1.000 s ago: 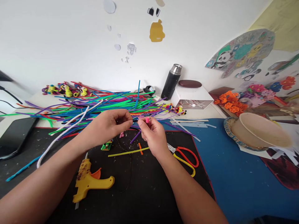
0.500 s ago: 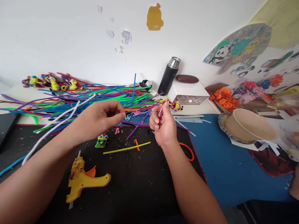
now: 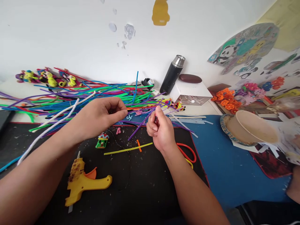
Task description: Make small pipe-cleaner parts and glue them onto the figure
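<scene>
My left hand (image 3: 103,115) hovers in front of a heap of coloured pipe cleaners (image 3: 112,97), thumb and fingertips pinched together; whatever is between them does not show. Curled shut, my right hand (image 3: 161,129) is to its right, thumb on top. Only a dark sliver of something shows inside those fingers. Below the hands, a small green figure (image 3: 102,141) with a red and white top sits on the black mat (image 3: 150,187). A yellow pipe cleaner piece (image 3: 124,150) lies across an orange one (image 3: 139,145). A pink curled bit (image 3: 118,130) rests near my left fingertips.
A yellow glue gun (image 3: 86,182) lies at the front left. Red scissor handles (image 3: 191,153) show beside my right forearm. Behind stand a black thermos (image 3: 172,75) and a white box (image 3: 193,93). A paper bowl (image 3: 255,125) is at the right on the blue surface (image 3: 211,162).
My right hand has turned and closed further, hiding the shiny pinkish piece that showed between its fingers. My left hand keeps its pinch. The view has shifted slightly.
</scene>
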### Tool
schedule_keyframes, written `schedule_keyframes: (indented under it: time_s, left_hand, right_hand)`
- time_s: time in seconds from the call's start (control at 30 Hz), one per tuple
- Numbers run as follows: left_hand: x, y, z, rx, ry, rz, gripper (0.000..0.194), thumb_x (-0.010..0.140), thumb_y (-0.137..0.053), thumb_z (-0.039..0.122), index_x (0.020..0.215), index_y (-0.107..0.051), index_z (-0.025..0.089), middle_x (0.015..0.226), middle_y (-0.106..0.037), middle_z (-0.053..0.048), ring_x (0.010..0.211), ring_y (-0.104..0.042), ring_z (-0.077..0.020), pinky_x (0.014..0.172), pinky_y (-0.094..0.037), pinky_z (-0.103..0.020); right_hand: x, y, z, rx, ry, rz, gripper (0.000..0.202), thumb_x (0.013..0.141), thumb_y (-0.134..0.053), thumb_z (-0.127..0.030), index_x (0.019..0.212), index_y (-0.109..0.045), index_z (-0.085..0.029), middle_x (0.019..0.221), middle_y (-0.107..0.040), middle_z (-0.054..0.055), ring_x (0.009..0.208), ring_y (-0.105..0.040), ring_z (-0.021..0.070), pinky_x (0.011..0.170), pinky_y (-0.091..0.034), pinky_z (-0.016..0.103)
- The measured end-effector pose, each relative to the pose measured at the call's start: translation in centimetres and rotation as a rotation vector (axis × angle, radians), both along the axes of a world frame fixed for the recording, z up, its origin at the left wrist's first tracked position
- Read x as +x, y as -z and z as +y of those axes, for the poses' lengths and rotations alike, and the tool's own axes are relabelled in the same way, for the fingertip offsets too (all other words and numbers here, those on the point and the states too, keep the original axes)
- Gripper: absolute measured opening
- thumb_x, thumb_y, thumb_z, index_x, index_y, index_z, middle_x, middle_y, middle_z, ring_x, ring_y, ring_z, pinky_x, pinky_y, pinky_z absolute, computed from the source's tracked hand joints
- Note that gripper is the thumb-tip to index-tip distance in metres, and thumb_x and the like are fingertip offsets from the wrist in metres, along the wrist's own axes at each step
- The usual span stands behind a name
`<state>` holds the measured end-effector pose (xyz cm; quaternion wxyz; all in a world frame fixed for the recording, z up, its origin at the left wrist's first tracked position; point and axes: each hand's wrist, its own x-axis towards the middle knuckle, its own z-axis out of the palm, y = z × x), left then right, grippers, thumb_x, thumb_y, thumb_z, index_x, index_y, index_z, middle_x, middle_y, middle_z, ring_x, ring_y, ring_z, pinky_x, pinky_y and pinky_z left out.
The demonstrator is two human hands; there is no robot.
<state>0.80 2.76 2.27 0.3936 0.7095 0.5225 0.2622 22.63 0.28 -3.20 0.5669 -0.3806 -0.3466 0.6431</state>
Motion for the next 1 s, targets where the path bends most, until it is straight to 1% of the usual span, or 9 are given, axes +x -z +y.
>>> schedule_keyframes:
  time_s: [0.13, 0.2, 0.27, 0.4, 0.5, 0.6, 0.73, 1.0]
  left_hand:
    - [0.1, 0.0, 0.1, 0.033, -0.002, -0.028, 0.03, 0.091, -0.071, 0.049, 0.083, -0.066, 0.021, 0.067, -0.055, 0.003, 0.062, -0.048, -0.0138, 0.055, -0.035, -0.027]
    - [0.2, -0.1, 0.0, 0.04, -0.002, -0.025, 0.03, 0.091, -0.07, 0.049, 0.082, -0.065, 0.021, 0.066, -0.056, 0.004, 0.06, -0.047, -0.0135, 0.054, -0.034, -0.027]
    - [0.3, -0.3, -0.1, 0.039, 0.004, -0.026, 0.03, 0.091, -0.069, 0.049, 0.08, -0.064, 0.021, 0.065, -0.055, 0.004, 0.058, -0.046, -0.0129, 0.053, -0.034, -0.027]
    - [0.4, -0.2, -0.2, 0.013, 0.022, -0.035, 0.03, 0.09, -0.069, 0.049, 0.079, -0.064, 0.021, 0.064, -0.053, 0.005, 0.056, -0.043, -0.0121, 0.052, -0.034, -0.026]
    - [0.4, 0.3, -0.2, -0.008, 0.029, -0.04, 0.029, 0.091, -0.069, 0.048, 0.082, -0.065, 0.021, 0.067, -0.056, 0.004, 0.059, -0.047, -0.0131, 0.054, -0.036, -0.026]
    - [0.3, 0.7, -0.2, -0.022, 0.037, -0.039, 0.028, 0.093, -0.069, 0.048, 0.084, -0.066, 0.021, 0.07, -0.058, 0.004, 0.063, -0.05, -0.0143, 0.056, -0.038, -0.026]
    - [0.4, 0.7, -0.4, -0.023, 0.057, -0.053, 0.028, 0.093, -0.069, 0.047, 0.084, -0.066, 0.021, 0.07, -0.06, 0.003, 0.062, -0.051, -0.0142, 0.057, -0.04, -0.027]
    - [0.6, 1.0, -0.4, -0.053, 0.102, -0.041, 0.031, 0.093, -0.068, 0.052, 0.087, -0.069, 0.021, 0.073, -0.064, 0.002, 0.065, -0.054, -0.0159, 0.059, -0.041, -0.028]
  right_hand:
    - [-1.3, 1.0, -0.8, 0.03, -0.073, -0.113, 0.067, 0.089, -0.077, -0.079, 0.064, -0.046, -0.025, 0.051, -0.03, -0.011, 0.041, -0.021, 0.0063, 0.042, -0.016, 0.026]
    - [-1.8, 1.6, -1.4, 0.059, -0.115, -0.215, 0.066, 0.092, -0.073, -0.078, 0.066, -0.043, -0.025, 0.054, -0.032, -0.009, 0.044, -0.024, 0.0076, 0.044, -0.018, 0.027]
    - [-2.1, 1.9, -1.8, 0.096, -0.135, -0.332, 0.064, 0.096, -0.069, -0.075, 0.067, -0.039, -0.026, 0.057, -0.031, -0.009, 0.048, -0.026, 0.009, 0.047, -0.02, 0.027]
    - [-2.1, 2.0, -2.0, 0.131, -0.131, -0.511, 0.055, 0.102, -0.062, -0.064, 0.069, -0.037, -0.026, 0.057, -0.033, -0.008, 0.052, -0.029, 0.0113, 0.051, -0.023, 0.028]
    - [-2.0, 1.6, -1.9, 0.145, -0.108, -0.591, 0.05, 0.101, -0.06, -0.057, 0.068, -0.037, -0.026, 0.059, -0.034, -0.008, 0.056, -0.031, 0.0122, 0.054, -0.024, 0.029]
    - [-2.3, 1.4, -2.1, 0.169, -0.108, -0.647, 0.045, 0.098, -0.059, -0.051, 0.068, -0.037, -0.026, 0.062, -0.035, -0.007, 0.059, -0.031, 0.0123, 0.055, -0.025, 0.03]
    - [-2.8, 1.6, -2.3, 0.164, -0.127, -0.672, 0.04, 0.096, -0.059, -0.047, 0.068, -0.04, -0.025, 0.062, -0.035, -0.007, 0.059, -0.031, 0.0122, 0.055, -0.024, 0.03]
    - [-2.8, 2.0, -2.1, 0.155, -0.123, -0.675, 0.039, 0.095, -0.057, -0.048, 0.069, -0.04, -0.025, 0.063, -0.036, -0.007, 0.06, -0.031, 0.0124, 0.055, -0.025, 0.031]
